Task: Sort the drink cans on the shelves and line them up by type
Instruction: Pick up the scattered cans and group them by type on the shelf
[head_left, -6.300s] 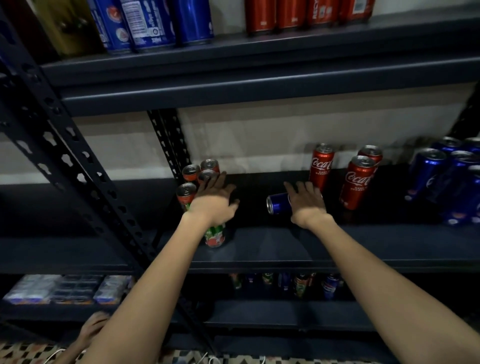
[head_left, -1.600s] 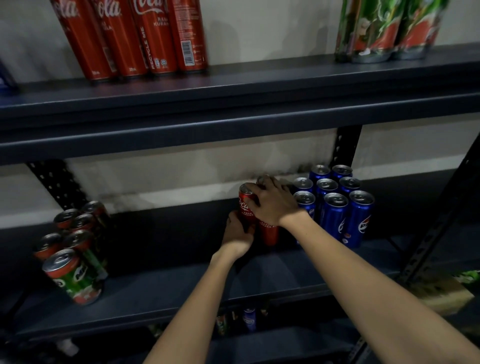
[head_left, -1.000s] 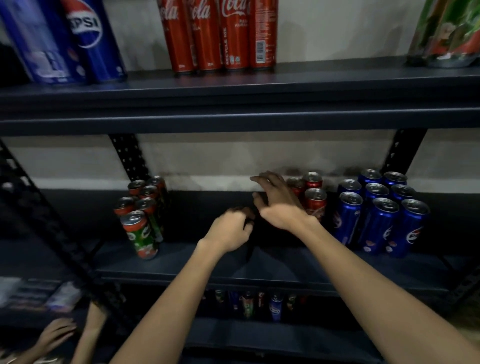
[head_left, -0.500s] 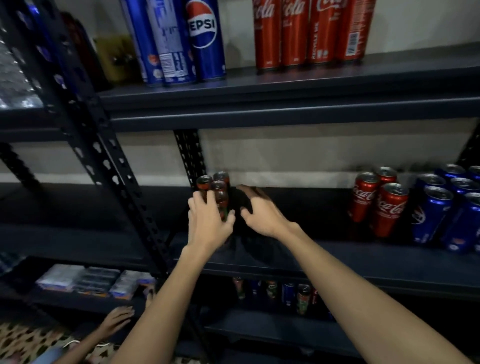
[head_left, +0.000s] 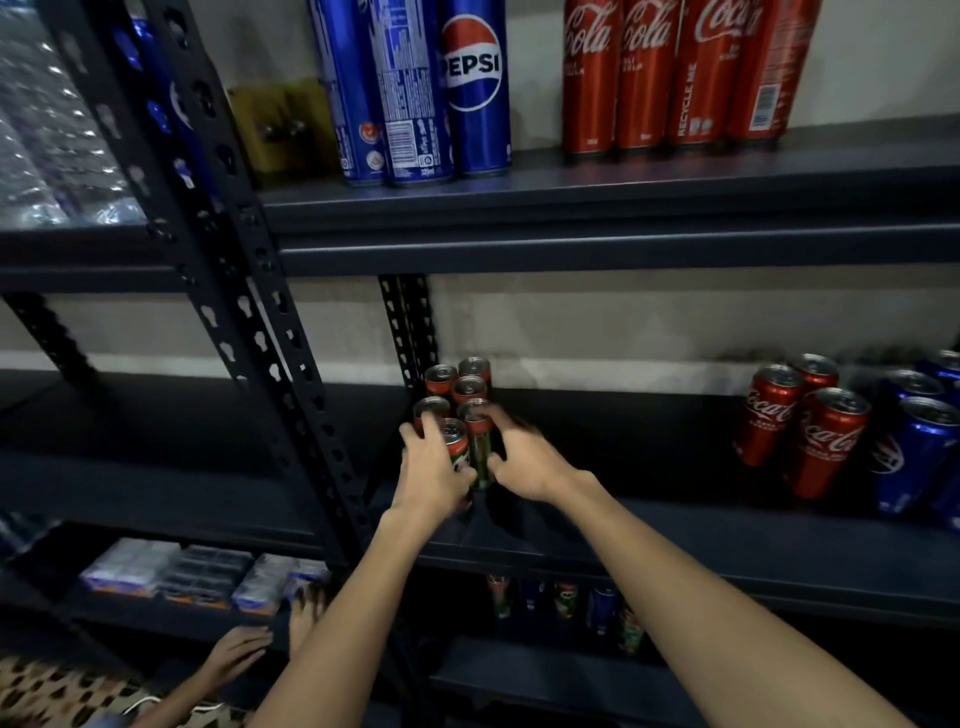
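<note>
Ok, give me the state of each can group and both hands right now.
Green-and-red cans: upright, clustered at middle shelf's left end.
Left hand: gripping the front can.
Right hand: fingers on the neighbouring can; blurred.
Coca-Cola cans: upright, grouped.
Pepsi cans: upright beside them.
Top-shelf cans: upright, sorted by brand.

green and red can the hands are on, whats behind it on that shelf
Behind the front green and red can, held between the left hand and right hand, five more cans of that type run back toward the wall. Only their tops show; the labels are hidden.
</note>
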